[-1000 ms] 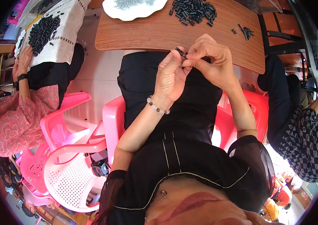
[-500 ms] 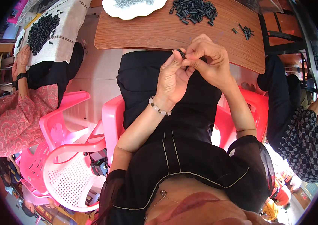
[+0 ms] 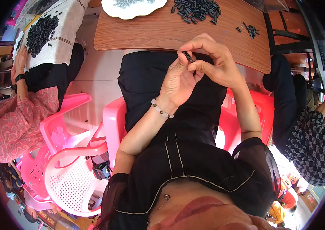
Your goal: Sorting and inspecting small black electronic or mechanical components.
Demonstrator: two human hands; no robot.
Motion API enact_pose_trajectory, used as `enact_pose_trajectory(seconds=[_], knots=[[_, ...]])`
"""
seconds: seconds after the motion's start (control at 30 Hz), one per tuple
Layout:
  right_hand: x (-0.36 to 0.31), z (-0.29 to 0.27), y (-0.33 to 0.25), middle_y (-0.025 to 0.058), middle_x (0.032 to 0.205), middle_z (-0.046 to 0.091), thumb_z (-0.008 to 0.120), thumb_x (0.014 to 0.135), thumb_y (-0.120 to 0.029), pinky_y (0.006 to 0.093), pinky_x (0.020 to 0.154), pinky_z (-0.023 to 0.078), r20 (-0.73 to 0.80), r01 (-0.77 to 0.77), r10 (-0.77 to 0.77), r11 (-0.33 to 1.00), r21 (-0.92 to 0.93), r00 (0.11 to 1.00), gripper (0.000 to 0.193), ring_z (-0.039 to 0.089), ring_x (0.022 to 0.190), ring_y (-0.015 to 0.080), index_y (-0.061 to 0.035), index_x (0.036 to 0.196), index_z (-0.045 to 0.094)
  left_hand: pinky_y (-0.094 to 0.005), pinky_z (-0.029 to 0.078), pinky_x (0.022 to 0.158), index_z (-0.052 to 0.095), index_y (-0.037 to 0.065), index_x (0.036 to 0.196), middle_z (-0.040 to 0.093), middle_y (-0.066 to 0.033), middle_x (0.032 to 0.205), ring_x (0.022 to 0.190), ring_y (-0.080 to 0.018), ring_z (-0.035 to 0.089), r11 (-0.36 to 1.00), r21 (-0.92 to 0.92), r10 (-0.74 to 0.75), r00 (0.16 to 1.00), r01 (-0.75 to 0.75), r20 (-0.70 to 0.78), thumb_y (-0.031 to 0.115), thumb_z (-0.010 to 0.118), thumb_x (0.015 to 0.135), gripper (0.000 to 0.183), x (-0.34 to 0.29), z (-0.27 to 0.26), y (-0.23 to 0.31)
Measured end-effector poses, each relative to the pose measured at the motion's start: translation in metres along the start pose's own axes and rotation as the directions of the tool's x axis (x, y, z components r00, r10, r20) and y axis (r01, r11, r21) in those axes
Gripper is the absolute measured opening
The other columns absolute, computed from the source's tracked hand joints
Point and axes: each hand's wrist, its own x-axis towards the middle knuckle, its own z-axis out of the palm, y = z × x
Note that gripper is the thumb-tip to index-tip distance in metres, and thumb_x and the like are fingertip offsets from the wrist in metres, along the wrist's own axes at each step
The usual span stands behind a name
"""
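Observation:
My left hand (image 3: 178, 81), with a bead bracelet on its wrist, and my right hand (image 3: 213, 63) meet above my lap, just in front of the wooden table (image 3: 162, 30). Between their fingertips they pinch a small black cylindrical part (image 3: 189, 57). Both hands have their fingers closed on it. A pile of the same small black parts (image 3: 197, 8) lies on the table beyond the hands, with a few loose ones (image 3: 249, 30) to the right. A white plate (image 3: 131, 7) holding small dark pieces sits at the table's far left.
A person in a pink patterned top (image 3: 15, 119) sits at the left by a cloth-covered table (image 3: 59, 27) heaped with black parts. Another person in chequered trousers (image 3: 317, 145) sits at the right. Pink plastic chairs (image 3: 70, 153) stand to my left and under me.
My hands have stayed together in front of the table edge, only shifting their fingers slightly on the small black part.

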Motion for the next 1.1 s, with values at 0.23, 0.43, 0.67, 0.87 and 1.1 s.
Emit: enact_pose_trajectory(seconds=[0.23, 0.43, 0.67, 0.87, 1.1], knots=[[0.000, 0.000, -0.003, 0.0055, 0.098, 0.056, 0.070, 0.073, 0.008, 0.0286, 0.087, 0.049, 0.012, -0.032, 0.032, 0.999, 0.041, 0.999, 0.033, 0.057, 0.090, 0.0135, 0.0040, 0.105, 0.062, -0.0254, 0.042, 0.080, 0.064, 0.018, 0.097, 0.057, 0.0096, 0.090, 0.085, -0.0058, 0.053, 0.999, -0.030, -0.027, 0.999, 0.027, -0.021, 0.035, 0.069, 0.086, 0.021, 0.000, -0.001, -0.002], [-0.002, -0.003, -0.004, 0.0056, 0.097, 0.056, 0.069, 0.073, 0.010, 0.0276, 0.085, 0.049, 0.009, -0.048, 0.048, 0.999, -0.023, 0.999, 0.033, 0.057, 0.089, 0.0131, 0.0047, 0.104, 0.061, -0.0249, 0.041, 0.078, 0.065, 0.014, 0.096, 0.058, 0.0068, 0.088, 0.082, -0.0059, 0.052, 0.999, 0.004, -0.044, 0.999, 0.044, -0.023, 0.035, 0.069, 0.086, 0.024, -0.002, 0.001, 0.001], [-0.005, -0.010, -0.015, 0.0065, 0.097, 0.055, 0.070, 0.073, 0.008, 0.0270, 0.083, 0.050, -0.003, -0.073, 0.073, 0.997, -0.020, 0.997, 0.034, 0.059, 0.088, 0.0129, 0.0040, 0.105, 0.061, -0.0267, 0.044, 0.079, 0.067, 0.007, 0.106, 0.065, -0.0003, 0.099, 0.081, -0.0070, 0.053, 0.970, 0.235, 0.063, 0.998, -0.064, 0.012, 0.036, 0.065, 0.089, 0.034, -0.005, 0.009, 0.004], [-0.005, -0.016, -0.029, 0.0072, 0.099, 0.056, 0.074, 0.072, 0.003, 0.0270, 0.079, 0.051, 0.007, 0.011, -0.010, 0.987, -0.161, 1.000, 0.034, 0.060, 0.088, 0.0141, 0.0023, 0.105, 0.063, -0.0286, 0.048, 0.084, 0.069, 0.006, 0.105, 0.066, -0.0075, 0.111, 0.087, -0.0091, 0.059, 0.958, 0.276, 0.031, 0.988, -0.072, 0.151, 0.033, 0.065, 0.090, 0.031, -0.003, 0.007, 0.012], [-0.005, -0.013, -0.034, 0.0057, 0.098, 0.060, 0.079, 0.068, -0.004, 0.0263, 0.078, 0.052, 0.000, 0.103, -0.108, 0.952, -0.288, 0.994, 0.037, 0.056, 0.094, 0.0163, -0.0006, 0.102, 0.066, -0.0302, 0.049, 0.085, 0.070, 0.008, 0.103, 0.067, -0.0058, 0.109, 0.093, -0.0118, 0.061, 0.971, 0.239, -0.009, 0.990, -0.025, 0.141, 0.029, 0.066, 0.089, 0.026, -0.005, 0.006, 0.013]])
